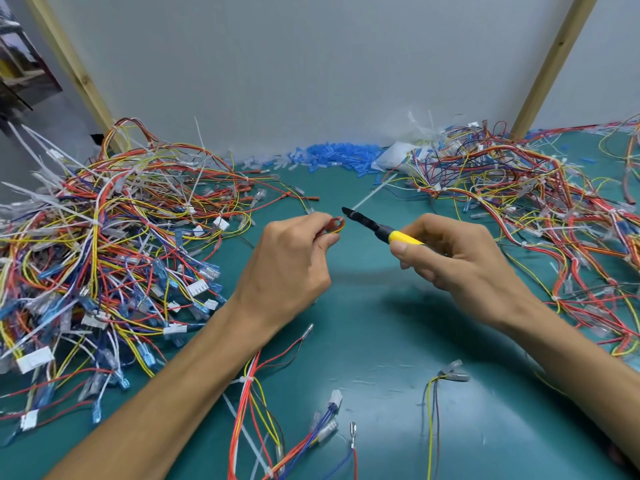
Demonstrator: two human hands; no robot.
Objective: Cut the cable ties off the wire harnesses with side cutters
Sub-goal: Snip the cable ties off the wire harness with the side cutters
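1. Red-yellow harness loop (335, 226): pinched at the fingertips of left hand (294, 261), held up off the counter (381, 334), between left pile (104, 244) and right pile (526, 209).
2. Right hand (460, 261): curled round the yellow handle of side cutters (377, 227). Tip just beside the loop, not touching. Can't tell whether the blades are parted.
3. Risk: nicked insulation. Tie barely visible on the loop, probably tight against the wires; too deep a bite likely to take a conductor as well.
4. Risk: caught fingertips. Pinch sits right next to the cut point.
5. Risk: loop twisting out of such a small pinch once the blades push on it.
6. Risk: offcut flying into either pile and getting lost among uncut harnesses. Loose white tie (370, 197) lying just past the tip.
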